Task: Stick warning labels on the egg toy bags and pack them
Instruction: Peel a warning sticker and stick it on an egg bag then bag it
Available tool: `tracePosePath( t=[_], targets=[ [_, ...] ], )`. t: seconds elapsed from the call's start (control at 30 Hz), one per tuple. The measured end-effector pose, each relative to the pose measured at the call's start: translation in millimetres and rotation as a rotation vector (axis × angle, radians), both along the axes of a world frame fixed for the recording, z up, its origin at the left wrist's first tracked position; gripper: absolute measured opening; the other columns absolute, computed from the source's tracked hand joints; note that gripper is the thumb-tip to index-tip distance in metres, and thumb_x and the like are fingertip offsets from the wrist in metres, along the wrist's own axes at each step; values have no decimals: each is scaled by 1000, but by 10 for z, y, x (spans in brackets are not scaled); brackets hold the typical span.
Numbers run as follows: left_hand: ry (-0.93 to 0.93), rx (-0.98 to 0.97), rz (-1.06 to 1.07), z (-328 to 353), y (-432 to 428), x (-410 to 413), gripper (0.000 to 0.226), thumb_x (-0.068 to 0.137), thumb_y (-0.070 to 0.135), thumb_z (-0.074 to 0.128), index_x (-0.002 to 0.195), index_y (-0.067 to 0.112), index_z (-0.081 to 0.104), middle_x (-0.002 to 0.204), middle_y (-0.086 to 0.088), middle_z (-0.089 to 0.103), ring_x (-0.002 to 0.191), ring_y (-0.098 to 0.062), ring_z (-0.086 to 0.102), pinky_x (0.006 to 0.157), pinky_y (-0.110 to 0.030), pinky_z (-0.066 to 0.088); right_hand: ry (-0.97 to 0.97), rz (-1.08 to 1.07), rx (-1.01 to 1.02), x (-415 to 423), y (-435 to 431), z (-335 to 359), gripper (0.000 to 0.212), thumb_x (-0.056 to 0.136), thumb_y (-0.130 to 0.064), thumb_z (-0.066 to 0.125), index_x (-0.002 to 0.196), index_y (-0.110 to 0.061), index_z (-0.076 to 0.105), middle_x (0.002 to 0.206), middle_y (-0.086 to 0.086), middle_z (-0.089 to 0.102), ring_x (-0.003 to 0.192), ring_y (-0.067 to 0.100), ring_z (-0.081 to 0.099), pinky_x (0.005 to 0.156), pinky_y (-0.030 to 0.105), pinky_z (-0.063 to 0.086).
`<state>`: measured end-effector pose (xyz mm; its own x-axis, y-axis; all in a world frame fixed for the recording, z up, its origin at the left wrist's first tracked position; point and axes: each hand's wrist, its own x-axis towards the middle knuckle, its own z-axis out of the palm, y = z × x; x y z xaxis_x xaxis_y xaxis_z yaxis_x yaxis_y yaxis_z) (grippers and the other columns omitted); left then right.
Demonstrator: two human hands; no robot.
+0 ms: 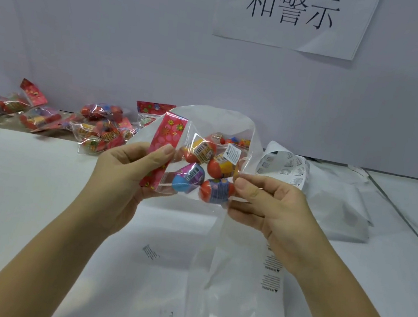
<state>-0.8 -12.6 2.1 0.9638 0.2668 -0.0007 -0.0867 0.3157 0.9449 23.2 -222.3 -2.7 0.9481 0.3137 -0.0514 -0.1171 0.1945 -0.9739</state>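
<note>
Printed clear outer bag (pixel 239 282) draping below right hand (pixel 270 209), thumb and fingertips pinching its edge, left hand (pixel 123 171) gripping egg toy bag (pixel 201 168) by its red header card (pixel 165 147), coloured eggs inside, warning label (pixel 233 154) stuck on, label strip (pixel 284 165) just beyond right fingers, piled egg bags (pixel 94 130) beyond left fingers, wall sign (pixel 290 14) farthest.

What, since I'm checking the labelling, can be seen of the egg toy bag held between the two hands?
The egg toy bag is a clear plastic pouch with a red flowered header card at one end. Four two-coloured eggs show inside, each with a printed band. A white warning label sits on its upper right part. It is held sideways above the white table: the left hand grips the header card, the right hand pinches the opposite end. A larger clear bag stands open behind it.
</note>
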Motion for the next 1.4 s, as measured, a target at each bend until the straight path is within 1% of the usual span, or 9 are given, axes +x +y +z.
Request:
tracePosePath(
  t=[0.43, 0.57, 0.7, 0.77, 0.87, 1.0, 1.2, 1.3, 1.4],
  targets=[
    [19, 50, -6, 32, 109, 7, 10, 66, 21, 69, 61, 17, 76, 80, -6, 75, 74, -20, 74, 59, -37, 62, 58, 67, -43, -16, -45, 57, 10, 59, -28, 77, 68, -23, 76, 86, 10, 75, 75, 22, 73, 60, 27, 57],
    [-15, 93, 54, -14, 97, -8, 14, 66, 27, 72, 77, 20, 78, 83, -3, 76, 75, -18, 73, 60, -34, 62, -11, -27, 74, -48, 11, 42, 7, 61, -26, 75, 67, -22, 73, 83, 8, 74, 70, 20, 71, 52, 26, 54],
    [20, 112, 169, -10, 12, -32, 23, 67, 44, 75, 73, 22, 69, 69, 7, 67, 63, -18, 66, 45, -27, 52, -496, -352, -95, -106, 46, 1, 11, 78, -20, 77, 74, -25, 68, 81, -2, 69, 72, 11, 65, 52, 25, 52],
    [98, 48, -28, 24, -62, -79, 33, 64, 51, 77, 61, 18, 71, 67, 0, 65, 52, -20, 63, 39, -27, 48, -945, -522, -338, -107, 35, -37, 11, 81, -15, 75, 78, -23, 68, 85, -2, 65, 75, 9, 59, 56, 23, 50],
    [125, -132, -344, 63, -172, -162, 61, 47, 62, 77, 84, 13, 80, 94, -14, 74, 68, -32, 73, 48, -32, 57, -1497, -629, -711, -110, 17, -92, 7, 80, -1, 76, 84, -7, 76, 81, 11, 65, 67, 18, 58, 51, 28, 49],
    [7, -268, -306, 76, -214, -178, 78, 31, 54, 92, 97, 14, 79, 106, -15, 74, 89, -33, 74, 60, -34, 60, -1703, -582, -902, -103, 18, -138, 15, 78, 1, 76, 88, -10, 78, 78, 8, 69, 63, 24, 62, 50, 30, 48],
    [-52, -33, -194, 5, -271, -187, 26, 69, 21, 72, 93, 14, 77, 92, -14, 75, 80, -23, 72, 60, -29, 57, -1496, -401, -644, -110, 35, -132, 18, 81, -17, 74, 99, -12, 73, 93, 5, 67, 82, 20, 63, 68, 31, 54],
    [-13, -19, -180, -5, -237, -174, 31, 71, 19, 69, 100, 9, 71, 91, -15, 74, 78, -23, 71, 58, -28, 56, -982, -327, -377, -193, 85, -96, 50, 74, -38, 72, 118, -44, 50, 104, -20, 55, 90, 7, 58, 68, 17, 51],
    [4, 12, -225, 27, -227, -175, 41, 69, 15, 80, 108, 9, 68, 92, -11, 75, 77, -17, 72, 58, -23, 55, -481, -257, -221, -184, 117, -30, 46, 73, -62, 70, 112, -58, 45, 101, -18, 63, 78, 11, 64, 54, 22, 53]
  ],
)
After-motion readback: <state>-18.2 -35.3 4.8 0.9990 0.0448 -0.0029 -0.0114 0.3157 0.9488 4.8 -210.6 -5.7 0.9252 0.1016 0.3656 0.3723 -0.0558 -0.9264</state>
